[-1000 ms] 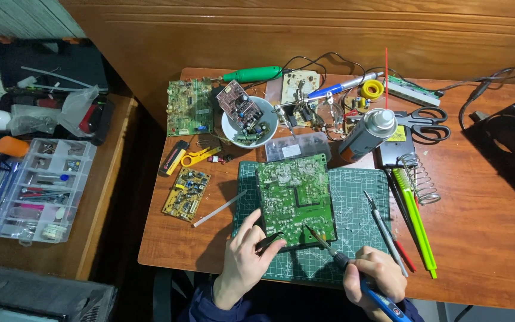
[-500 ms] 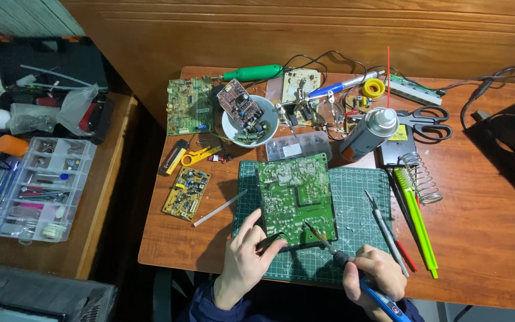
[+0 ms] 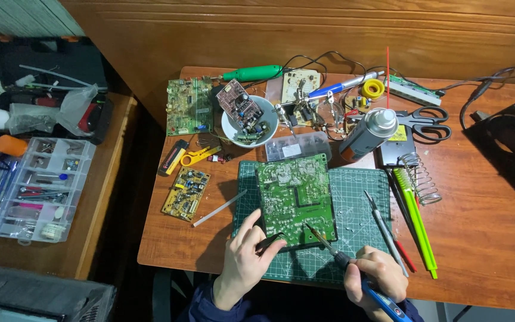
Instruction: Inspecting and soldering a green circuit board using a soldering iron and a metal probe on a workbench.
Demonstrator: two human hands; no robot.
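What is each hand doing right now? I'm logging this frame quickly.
Left hand: closed on a thin dark tool, at the green circuit board.
Right hand: closed on the soldering iron.

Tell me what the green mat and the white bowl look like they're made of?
The green cutting mat looks like soft matte rubber or vinyl: it lies flat, with pale grid lines and no shine. The white bowl holding circuit parts looks like glazed ceramic or smooth plastic: its rim is glossy and even, but the view cannot settle which.
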